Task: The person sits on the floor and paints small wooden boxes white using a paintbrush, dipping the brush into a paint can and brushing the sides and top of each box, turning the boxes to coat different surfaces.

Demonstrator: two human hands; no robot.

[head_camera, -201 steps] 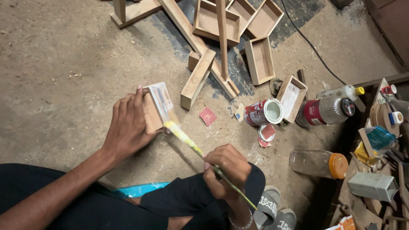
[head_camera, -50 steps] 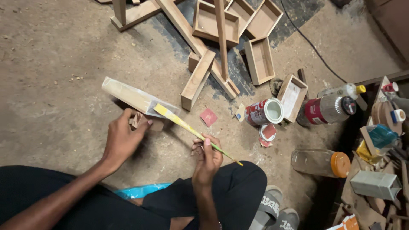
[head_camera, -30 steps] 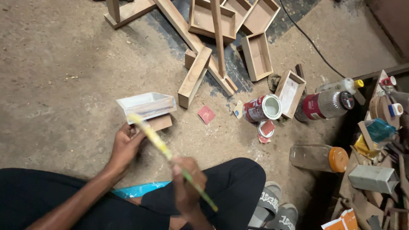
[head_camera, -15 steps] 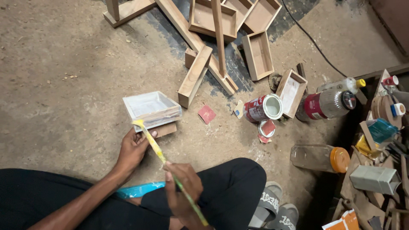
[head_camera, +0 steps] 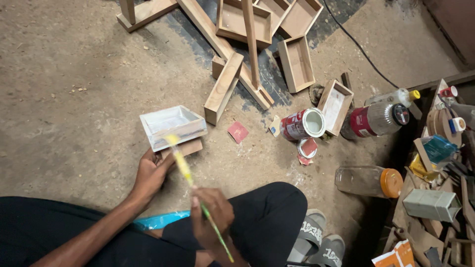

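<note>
While the dusty concrete floor [head_camera: 74, 74] spreads out under everything, the landmark is the small white-painted wooden tray [head_camera: 172, 126], sitting open side up on a flat wooden block [head_camera: 185, 147].

Up and to the right of the tray lies a pile of bare wooden frames and battens [head_camera: 247, 44]. Further right of it, an opened paint can [head_camera: 303, 124] lies on its side, with a red-labelled plastic bottle [head_camera: 376, 118] beyond and a clear jar with an orange lid [head_camera: 368, 181] lower down. Just right of the tray lies a small red square of sandpaper [head_camera: 238, 132].

Directly below the tray, the left hand [head_camera: 151, 173] has its fingers curled against the block's near edge. Below and right of it, the right hand [head_camera: 212, 217] is clamped around a yellow-green paintbrush [head_camera: 190, 180], whose blurred tip reaches the tray's near wall.
</note>
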